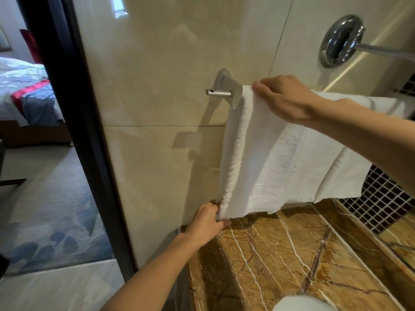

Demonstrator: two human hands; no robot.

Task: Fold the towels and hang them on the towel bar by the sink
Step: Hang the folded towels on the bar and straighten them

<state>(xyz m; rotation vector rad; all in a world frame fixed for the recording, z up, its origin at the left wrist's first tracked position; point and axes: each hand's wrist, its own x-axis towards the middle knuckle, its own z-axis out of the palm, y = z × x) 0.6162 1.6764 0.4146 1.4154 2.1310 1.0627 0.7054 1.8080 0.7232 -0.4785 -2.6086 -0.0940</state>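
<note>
We recorded a white terry towel (269,158), folded lengthwise, draped over a brushed-metal towel bar (219,92) fixed to a glossy beige tiled wall (157,63). Only the bar's left stub and its oval mount showed; the rest lay hidden under the cloth. A second white folded towel (350,167) hung just beside the first on its right, the two overlapping along their near edges.

Our right hand (289,97) rested on top of the first towel where it crossed the bar, its grip clenched on the upper left corner of the fold, thumb forward. Our left hand (207,223) reached up from below, its grip pinching the lower left corner of the same towel, with the thick rolled edge running taut between the two hands.

Beneath the hanging hems lay a brown marble table (280,254) with white veins. A white rounded object (303,304) showed at the bottom edge; we could not tell what it was. A round chrome wall fitting (341,41) with a thin metal arm stood above and to the right of the bar, and a dark mosaic tile panel (381,198) filled the right margin. To the left, past a black door frame (74,131), we saw a carpeted floor (45,209) with blue patterning and a bed (24,86) with pale covers.
</note>
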